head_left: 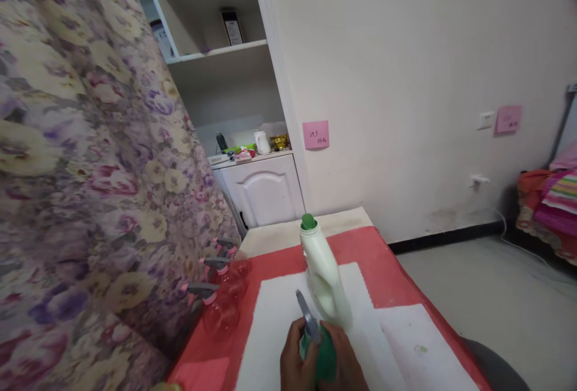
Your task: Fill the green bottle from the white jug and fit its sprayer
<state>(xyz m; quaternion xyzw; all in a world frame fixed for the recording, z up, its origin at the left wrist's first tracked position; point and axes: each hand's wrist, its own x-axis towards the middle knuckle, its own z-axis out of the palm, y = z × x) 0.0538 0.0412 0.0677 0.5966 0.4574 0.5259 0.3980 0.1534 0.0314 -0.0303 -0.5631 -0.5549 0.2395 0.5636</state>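
Note:
A green spray bottle with a grey trigger head is between my two hands, low in the view. My left hand closes its fingers round the neck, just under the grey head. Around the green body from the other side wraps my right hand. Just beyond them a pale green jug stands on white paper, with a green piece in its open mouth. Several clear pink spray bottles with grey triggers stand in a row to the left. The lower part of the held bottle is hidden.
A red cloth covers the table. Another sheet of paper lies at the right. The floral curtain hangs close along the left side. Behind the table are a white cabinet and a wall. A dark rounded object stands beside the right edge.

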